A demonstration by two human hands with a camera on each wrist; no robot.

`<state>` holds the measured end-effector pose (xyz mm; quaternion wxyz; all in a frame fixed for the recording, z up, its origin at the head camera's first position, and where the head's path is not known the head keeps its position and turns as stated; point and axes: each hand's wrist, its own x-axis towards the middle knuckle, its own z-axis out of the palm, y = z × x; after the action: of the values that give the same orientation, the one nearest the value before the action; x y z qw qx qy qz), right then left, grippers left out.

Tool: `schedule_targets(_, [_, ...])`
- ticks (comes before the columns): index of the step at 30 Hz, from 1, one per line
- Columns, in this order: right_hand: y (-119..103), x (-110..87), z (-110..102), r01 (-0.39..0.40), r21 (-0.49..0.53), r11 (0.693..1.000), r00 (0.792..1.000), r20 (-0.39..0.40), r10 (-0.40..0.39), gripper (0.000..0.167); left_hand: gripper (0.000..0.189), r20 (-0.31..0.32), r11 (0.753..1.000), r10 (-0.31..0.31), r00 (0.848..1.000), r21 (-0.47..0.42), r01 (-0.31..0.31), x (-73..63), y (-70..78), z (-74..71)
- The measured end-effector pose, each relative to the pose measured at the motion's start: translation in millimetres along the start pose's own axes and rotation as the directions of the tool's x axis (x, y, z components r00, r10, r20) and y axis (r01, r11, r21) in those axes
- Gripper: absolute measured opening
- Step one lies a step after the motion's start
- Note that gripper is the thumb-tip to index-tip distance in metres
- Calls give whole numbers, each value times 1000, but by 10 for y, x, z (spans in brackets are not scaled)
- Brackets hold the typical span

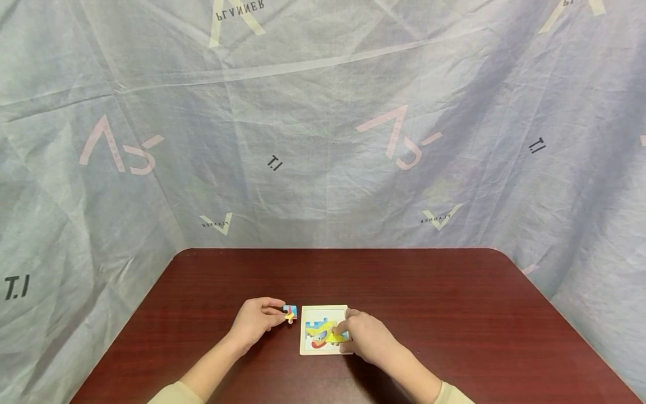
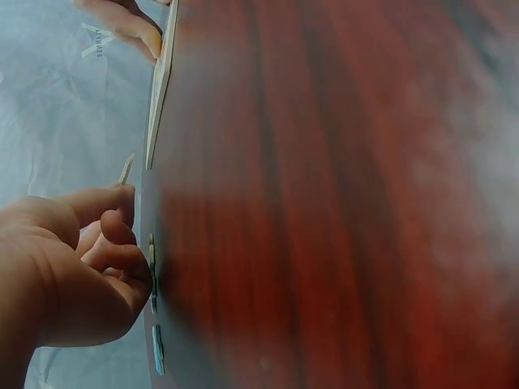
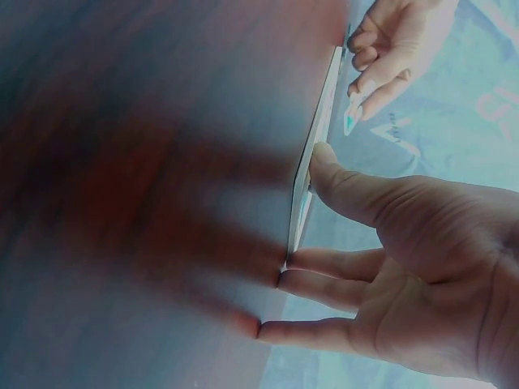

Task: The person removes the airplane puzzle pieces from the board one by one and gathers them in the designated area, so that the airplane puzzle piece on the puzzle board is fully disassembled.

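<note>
From where I stand, the person's left hand point(image 1: 254, 321) pinches a small puzzle piece point(image 1: 291, 312), blue with some red and yellow, between thumb and finger. It is just left of the wooden tray point(image 1: 303, 336), which sits on the dark red table point(image 1: 414, 286). In the tray is part of a picture point(image 1: 319, 338) that looks like a plane, and a pale bare strip shows along the far side. The right hand point(image 1: 372, 338) is at the tray's right edge, gripping nothing. I think the step now is bringing the piece over while the tray is kept steady. The next move seems to call for turning the piece to match and laying it in a gap. From above, the piece could be lying flat, but the left wrist view shows it is up off the table. That view also shows thin bits point(image 2: 159, 350) under the hand, maybe more pieces. The right wrist view shows the thumb point(image 3: 349, 188) on the tray and the other fingers point(image 3: 312, 333) nearly straight, reaching down to the table.
</note>
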<state>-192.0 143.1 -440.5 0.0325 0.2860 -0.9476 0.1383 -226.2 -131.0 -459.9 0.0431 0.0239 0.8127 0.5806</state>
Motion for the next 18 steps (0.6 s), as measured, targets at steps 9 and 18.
schedule_targets(9, [6,11,10,-10,6,1000,1000,11,10,32,29,1,1000,6,1000,4,-6,-27,12,-45])
schedule_targets(18, [5,5,4,-12,-8,1000,1000,11,12,32,27,-5,996,39,999,78,-39,-37,19,-48])
